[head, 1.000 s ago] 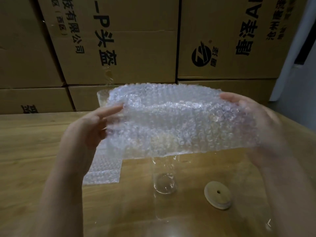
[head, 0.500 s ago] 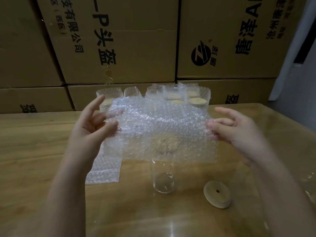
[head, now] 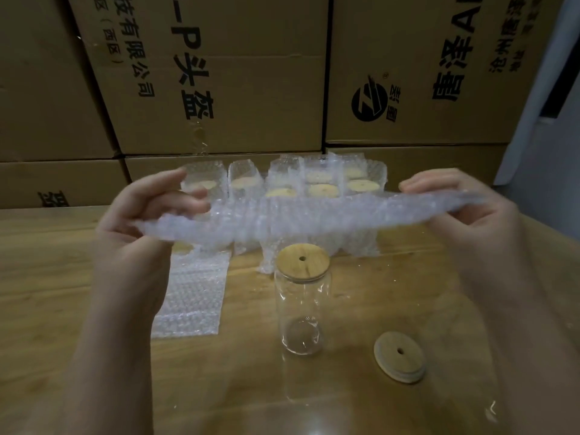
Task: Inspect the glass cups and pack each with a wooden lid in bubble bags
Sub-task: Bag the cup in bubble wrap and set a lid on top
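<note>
A clear bubble bag (head: 301, 218) is stretched flat and nearly edge-on above the table. My left hand (head: 147, 215) pinches its left end and my right hand (head: 461, 208) pinches its right end. Below the bag stands a glass cup (head: 302, 312) capped with a round wooden lid (head: 303, 262) that has a small hole. A second wooden lid (head: 399, 356) lies loose on the table to the cup's right.
Several cups packed in bubble bags (head: 317, 186) stand in rows at the back of the wooden table (head: 56, 277). A flat stack of bubble bags (head: 191, 296) lies left of the cup. Stacked cardboard boxes (head: 238, 76) wall off the far side.
The bubble bag has gone from hanging upright in front of the cup to being pulled wide and flat. Both hands moved apart, uncovering the lidded cup and the packed cups behind.
</note>
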